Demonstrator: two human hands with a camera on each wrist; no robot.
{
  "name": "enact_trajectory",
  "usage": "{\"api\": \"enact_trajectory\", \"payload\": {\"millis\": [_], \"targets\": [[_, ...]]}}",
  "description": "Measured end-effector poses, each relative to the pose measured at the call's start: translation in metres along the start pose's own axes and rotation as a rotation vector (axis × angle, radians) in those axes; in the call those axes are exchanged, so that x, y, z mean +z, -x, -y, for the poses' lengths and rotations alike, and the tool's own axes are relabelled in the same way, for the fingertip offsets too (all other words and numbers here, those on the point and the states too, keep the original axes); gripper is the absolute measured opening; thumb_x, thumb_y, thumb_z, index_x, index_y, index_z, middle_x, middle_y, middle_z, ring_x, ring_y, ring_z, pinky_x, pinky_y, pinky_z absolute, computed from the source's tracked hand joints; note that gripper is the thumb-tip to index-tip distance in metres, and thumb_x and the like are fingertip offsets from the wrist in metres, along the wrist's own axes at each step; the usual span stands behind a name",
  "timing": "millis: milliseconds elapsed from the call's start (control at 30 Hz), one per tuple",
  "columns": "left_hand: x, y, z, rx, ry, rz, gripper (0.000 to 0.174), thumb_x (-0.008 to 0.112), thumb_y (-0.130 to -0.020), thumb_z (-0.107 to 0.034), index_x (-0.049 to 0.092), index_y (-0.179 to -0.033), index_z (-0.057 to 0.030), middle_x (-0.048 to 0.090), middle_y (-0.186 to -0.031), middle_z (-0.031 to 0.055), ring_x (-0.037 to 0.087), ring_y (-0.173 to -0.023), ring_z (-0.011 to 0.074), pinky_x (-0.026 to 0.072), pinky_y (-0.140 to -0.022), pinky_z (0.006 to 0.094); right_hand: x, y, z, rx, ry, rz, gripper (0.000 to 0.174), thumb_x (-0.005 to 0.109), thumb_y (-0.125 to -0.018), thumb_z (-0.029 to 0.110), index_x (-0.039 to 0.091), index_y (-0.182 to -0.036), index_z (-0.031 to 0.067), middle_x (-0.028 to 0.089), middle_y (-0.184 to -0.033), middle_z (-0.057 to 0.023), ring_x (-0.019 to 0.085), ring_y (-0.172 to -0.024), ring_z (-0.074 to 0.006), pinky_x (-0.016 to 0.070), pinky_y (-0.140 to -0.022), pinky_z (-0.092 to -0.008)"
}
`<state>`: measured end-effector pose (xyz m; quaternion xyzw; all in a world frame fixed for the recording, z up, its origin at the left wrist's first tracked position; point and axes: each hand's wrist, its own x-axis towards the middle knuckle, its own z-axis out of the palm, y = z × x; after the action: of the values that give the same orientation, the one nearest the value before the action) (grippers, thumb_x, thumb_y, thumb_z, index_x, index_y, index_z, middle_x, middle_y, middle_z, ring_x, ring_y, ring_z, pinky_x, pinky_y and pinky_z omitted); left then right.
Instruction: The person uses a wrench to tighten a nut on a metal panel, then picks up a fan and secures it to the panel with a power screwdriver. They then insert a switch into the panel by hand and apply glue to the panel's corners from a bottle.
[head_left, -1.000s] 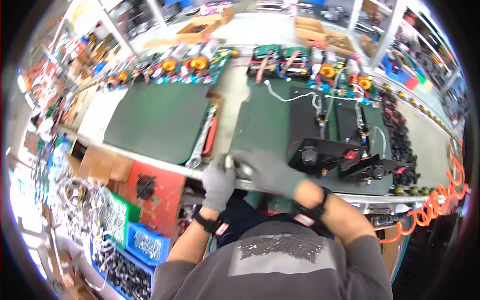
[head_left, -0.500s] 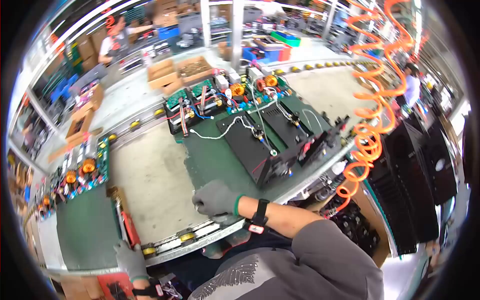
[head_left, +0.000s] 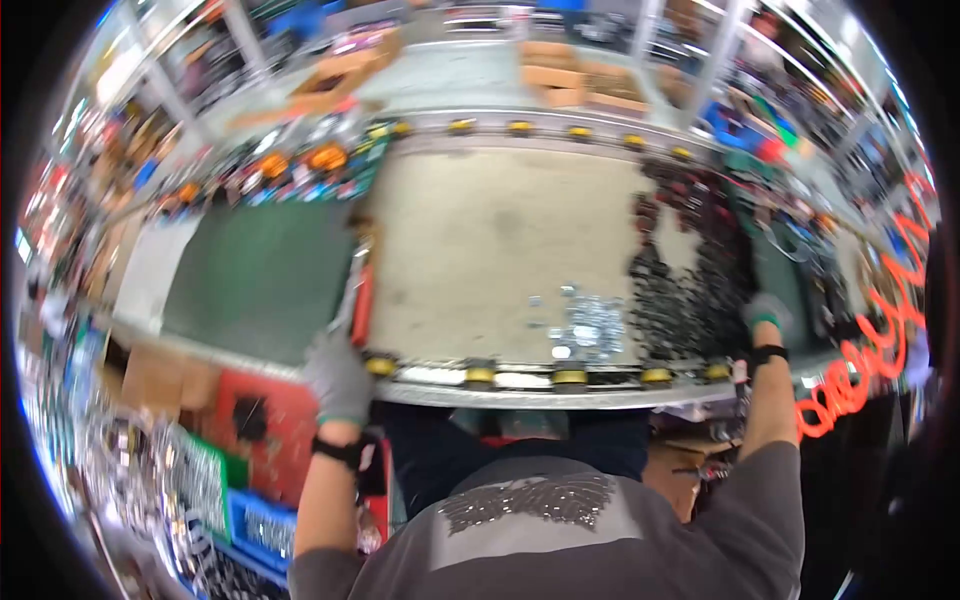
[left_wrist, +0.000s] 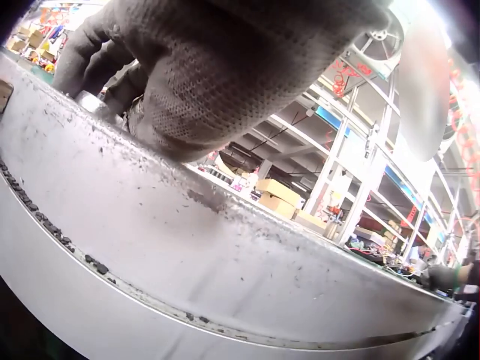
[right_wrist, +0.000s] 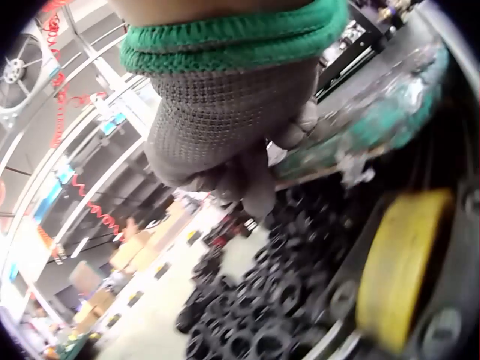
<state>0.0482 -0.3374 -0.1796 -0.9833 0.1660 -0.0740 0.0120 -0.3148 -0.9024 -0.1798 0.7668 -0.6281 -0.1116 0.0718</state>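
Observation:
At the front rail, my gloved left hand (head_left: 340, 378) lies over the near end of a silver wrench (head_left: 350, 292) beside a red-handled tool (head_left: 363, 305). In the left wrist view my fingers curl round a shiny metal end (left_wrist: 90, 103), just above the grey rail (left_wrist: 225, 255). Over at the far right, my right hand (head_left: 770, 312) grips the left edge of a green-topped board (head_left: 782, 270). The right wrist view shows the thumb of that hand (right_wrist: 225, 131) above the plastic-wrapped board edge (right_wrist: 375, 127) and fingers below it, over black rings (right_wrist: 262, 307).
Another green mat (head_left: 265, 280) with circuit boards (head_left: 300, 165) behind it lies at the left. Small silver parts (head_left: 590, 325) lie on the beige surface (head_left: 490, 240) between yellow rollers (head_left: 570, 377). Orange coiled hose (head_left: 850, 385) hangs at the right; blue bins (head_left: 262, 525) stand lower left.
The green-topped board has slid far right along the rails, my right hand moving with it, uncovering black rings and silver parts. My hands, together one second ago, are now wide apart. The head view has turned.

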Motion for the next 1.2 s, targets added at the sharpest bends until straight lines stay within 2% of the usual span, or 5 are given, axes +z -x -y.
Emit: {"api": "enact_trajectory", "payload": {"millis": [400,733,1000,1067,1200], "targets": [[0.016,-0.011,0.013,-0.058,0.068,0.049,0.045,0.067,-0.078,-0.008,0.056,-0.122,-0.0048,0.057,-0.116,0.0141,0.060,-0.102,0.0363,0.0553,-0.081,0.0415,-0.083,0.210,0.416,-1.372,-0.654,0.232,0.037,0.058,-0.084,0.037,0.069,-0.109,0.0120,0.069,-0.111,-0.0146,0.064,-0.104,-0.0342,0.0497,-0.091,-0.0423],[-0.026,0.014,0.062,-0.374,1.592,0.317,0.036,0.054,-0.092,-0.014,0.060,-0.120,0.0067,0.059,-0.085,0.0044,0.058,-0.073,0.0146,0.0517,-0.069,0.0287,-0.062,0.264,0.531,-1.148,-1.142,0.561,0.041,0.064,-0.084,0.032,0.067,-0.112,0.0024,0.070,-0.100,-0.0200,0.068,-0.092,-0.0294,0.0520,-0.083,-0.0385],[-0.025,0.001,0.089,-0.391,1.748,-0.006,0.026,0.056,-0.094,-0.015,0.060,-0.111,0.0043,0.058,-0.085,0.0036,0.057,-0.076,0.0111,0.0510,-0.070,0.0262,-0.091,0.276,0.603,-1.043,-1.004,0.542,0.050,0.071,-0.082,0.035,0.065,-0.114,-0.0034,0.068,-0.110,-0.0237,0.068,-0.097,-0.0348,0.0513,-0.087,-0.0404],[-0.006,-0.022,0.098,-0.366,1.316,-0.189,0.032,0.056,-0.093,-0.015,0.057,-0.121,-0.0003,0.062,-0.095,0.0084,0.062,-0.085,0.0192,0.0535,-0.077,0.0328,-0.090,0.278,0.615,-0.964,-1.017,0.708,0.036,0.074,-0.083,0.032,0.066,-0.092,-0.0024,0.063,-0.076,-0.0089,0.058,-0.059,-0.0192,0.0454,-0.054,-0.0371],[0.019,-0.059,0.103,-0.372,0.028,-0.324,0.041,0.055,-0.093,-0.017,0.053,-0.133,-0.0085,0.062,-0.111,0.0124,0.062,-0.098,0.0293,0.0525,-0.083,0.0422,-0.106,0.273,0.600,-0.881,-1.025,0.915,0.033,0.075,-0.082,0.028,0.068,-0.095,-0.0017,0.066,-0.079,-0.0110,0.061,-0.069,-0.0229,0.0469,-0.063,-0.0370]]}}
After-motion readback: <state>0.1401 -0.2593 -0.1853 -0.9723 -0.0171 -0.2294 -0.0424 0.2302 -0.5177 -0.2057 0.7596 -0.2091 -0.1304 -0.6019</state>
